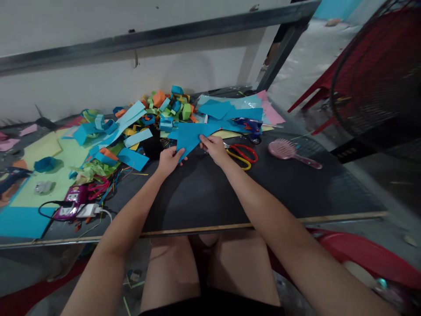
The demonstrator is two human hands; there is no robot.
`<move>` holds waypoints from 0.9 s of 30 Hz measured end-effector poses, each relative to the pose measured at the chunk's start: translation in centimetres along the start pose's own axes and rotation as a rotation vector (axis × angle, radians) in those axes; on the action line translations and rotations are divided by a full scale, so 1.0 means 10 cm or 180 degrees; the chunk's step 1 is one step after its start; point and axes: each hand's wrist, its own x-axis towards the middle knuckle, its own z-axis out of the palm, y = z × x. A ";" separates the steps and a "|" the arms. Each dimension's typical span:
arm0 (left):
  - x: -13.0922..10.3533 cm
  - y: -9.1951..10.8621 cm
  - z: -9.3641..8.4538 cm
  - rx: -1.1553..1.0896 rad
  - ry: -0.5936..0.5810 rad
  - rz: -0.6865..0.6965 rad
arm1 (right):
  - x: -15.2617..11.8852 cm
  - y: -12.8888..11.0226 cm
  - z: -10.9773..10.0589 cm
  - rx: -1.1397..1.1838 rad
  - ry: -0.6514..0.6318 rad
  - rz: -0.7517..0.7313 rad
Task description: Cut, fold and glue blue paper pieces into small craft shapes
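Between my two hands, a blue sheet of paper (pixel 191 135) is held up over the dark tabletop, its outline roughly triangular with a point toward me. My left hand (pixel 171 159) pinches its lower corner, thumb on top. On the right edge, my right hand (pixel 212 147) grips the same paper between thumb and fingers. Just beyond my right hand lie scissors (pixel 248 154) with red and yellow handles. A blue glue gun (pixel 249 126) rests on blue sheets behind them.
Folded paper pieces (pixel 171 107) in several colours are heaped at the back. A purple power strip (pixel 71 201) with plugs and cables sits at the left front. A pink hairbrush (pixel 286 150) lies to the right. A large fan (pixel 381 83) stands beyond the table's right end.
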 end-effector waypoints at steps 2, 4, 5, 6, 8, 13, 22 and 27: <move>0.00 0.00 0.00 0.0047 -0.0097 0.0067 | 0.03 0.00 0.00 0.0260 0.0198 0.0044; 0.00 -0.01 0.00 0.0033 -0.0154 0.0080 | 0.08 -0.01 -0.02 0.0632 0.0599 0.0193; 0.00 -0.01 0.00 0.0008 -0.0152 0.0060 | 0.11 -0.01 -0.03 0.0805 0.0815 0.0271; -0.01 -0.02 0.00 -0.0017 -0.0140 0.0037 | 0.13 -0.02 -0.04 0.0941 0.1000 0.0335; -0.01 -0.02 -0.01 -0.0053 -0.0093 0.0017 | 0.16 -0.02 -0.05 0.1019 0.1141 0.0355; -0.03 0.01 -0.02 -0.0110 -0.0021 -0.0050 | 0.07 0.01 -0.04 0.0047 0.0474 -0.0121; -0.48 0.49 -0.17 0.1178 0.0957 0.0536 | -0.02 0.06 -0.08 -0.0528 0.0328 -0.0086; -1.02 0.96 -1.26 0.2301 0.2221 0.0502 | -0.06 0.06 -0.10 -0.0684 0.0141 -0.0166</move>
